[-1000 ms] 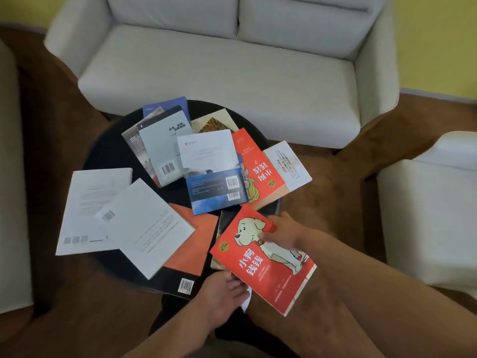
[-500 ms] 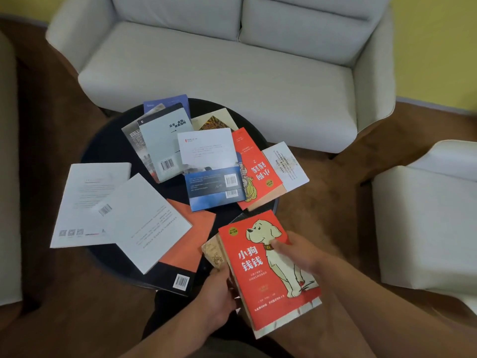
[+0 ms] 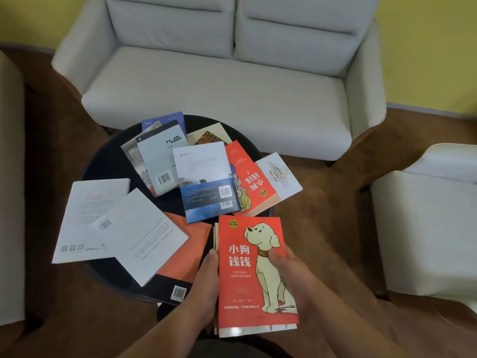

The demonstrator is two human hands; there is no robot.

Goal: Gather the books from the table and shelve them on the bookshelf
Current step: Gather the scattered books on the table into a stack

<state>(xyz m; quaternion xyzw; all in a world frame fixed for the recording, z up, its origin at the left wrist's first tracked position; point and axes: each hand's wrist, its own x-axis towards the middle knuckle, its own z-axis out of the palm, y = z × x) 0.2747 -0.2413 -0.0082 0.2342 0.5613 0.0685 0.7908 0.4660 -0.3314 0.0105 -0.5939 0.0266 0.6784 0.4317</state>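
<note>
Low centre of the frame, the left hand (image 3: 206,280) and right hand (image 3: 289,272) clasp the red dog book (image 3: 245,280) by its long edges, a light, bendy, likely slick paperback best pinched there.

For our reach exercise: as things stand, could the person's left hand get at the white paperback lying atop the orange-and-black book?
Probably yes, once freed: the white paperback lies uncovered beside the left hand, with nothing between them. But that hand grips the red dog-cover book, shared with the right hand.

The red dog book (image 3: 232,293) hides most of the books (image 3: 216,235) beneath it.
</note>
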